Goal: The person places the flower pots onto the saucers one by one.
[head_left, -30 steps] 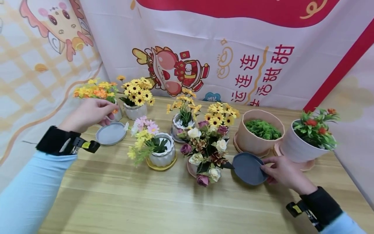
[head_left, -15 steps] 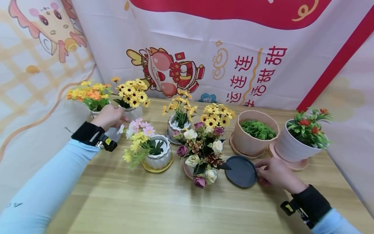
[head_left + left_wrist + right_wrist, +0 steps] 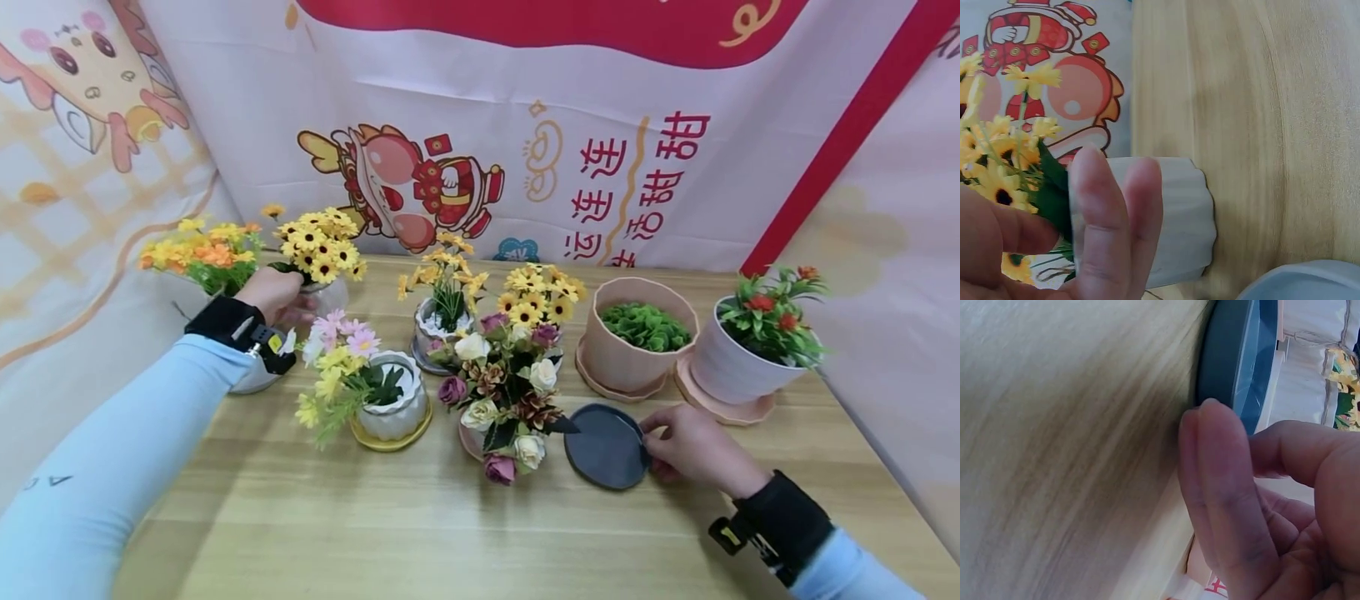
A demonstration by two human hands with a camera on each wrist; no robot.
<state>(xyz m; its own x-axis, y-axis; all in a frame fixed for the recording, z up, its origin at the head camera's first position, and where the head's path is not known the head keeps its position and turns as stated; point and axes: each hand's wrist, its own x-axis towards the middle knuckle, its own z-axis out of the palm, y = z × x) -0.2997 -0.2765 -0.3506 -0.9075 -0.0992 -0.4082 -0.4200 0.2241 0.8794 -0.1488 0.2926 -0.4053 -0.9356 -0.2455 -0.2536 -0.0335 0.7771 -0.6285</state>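
At the back left, my left hand grips the rim of a white flowerpot of yellow daisy-like flowers. The left wrist view has the thumb at the rim by the leaves and two fingers along the outer wall. A pale grey saucer lies nearby, mostly hidden by my left wrist in the head view. On the right, my right hand pinches the edge of a dark grey saucer, which lies on or just over the table. Its fingers and thumb meet at the saucer wall in the right wrist view.
Orange flowers stand at far left. A pot with pink and yellow flowers, a rose pot and yellow-flowered pots fill the middle. A peach pot and a white pot with red flowers stand right. A printed cloth hangs behind.
My left hand has moved from above the pale grey saucer to the yellow-flowered pot and taken hold of its rim. My right hand has kept its pinch on the dark saucer, now lying flatter.
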